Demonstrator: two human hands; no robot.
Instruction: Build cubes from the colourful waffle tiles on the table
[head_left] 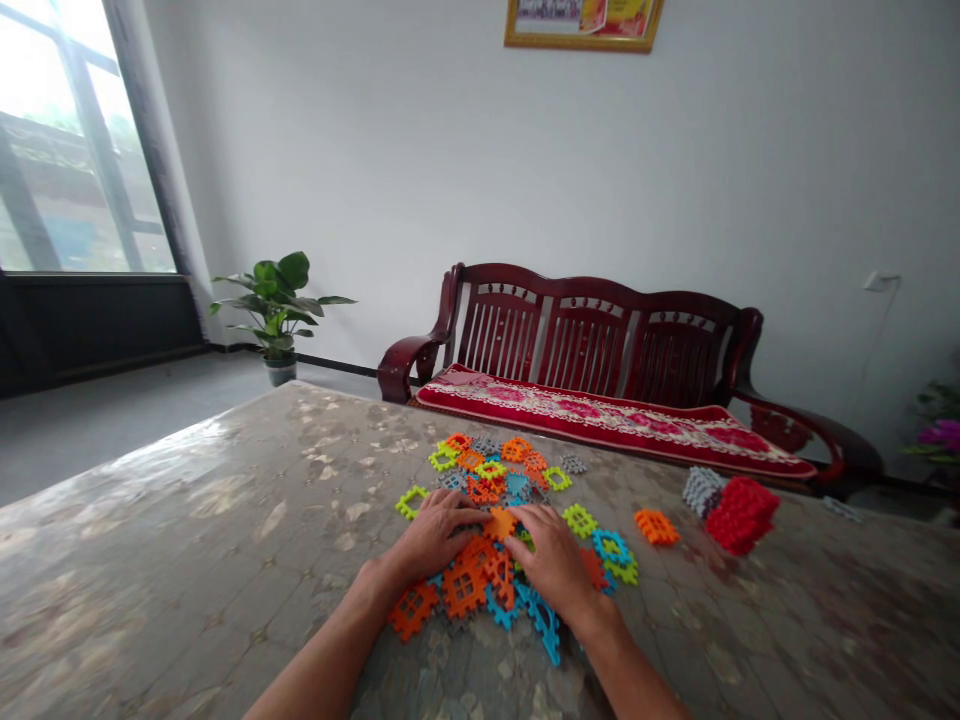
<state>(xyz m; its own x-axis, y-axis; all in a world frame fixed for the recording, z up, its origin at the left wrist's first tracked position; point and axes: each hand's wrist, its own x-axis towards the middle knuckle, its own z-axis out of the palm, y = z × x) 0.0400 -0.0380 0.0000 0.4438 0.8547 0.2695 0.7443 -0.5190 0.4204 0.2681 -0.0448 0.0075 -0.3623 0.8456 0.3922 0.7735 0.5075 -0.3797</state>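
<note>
Both hands meet over a loose heap of plastic interlocking tiles in orange, blue, green and grey. Between my left hand (433, 535) and my right hand (553, 558) is an orange interlocking tile (499, 523), with fingers of each hand closed on its sides. Under and in front of the hands lie more orange tiles (465, 582), partly overlapping. A long blue tile (541, 620) lies below my right wrist. Beside my left fingers is a green square frame tile (411, 502). My palms hide part of the heap.
Right of the heap, a single orange tile (656, 527) lies near a red block (742, 515) and a grey block (703, 490) built of tiles. The patterned table (225, 560) reaches toward a dark wooden bench (585, 345). A potted plant (279, 305) stands beyond the table's far left corner.
</note>
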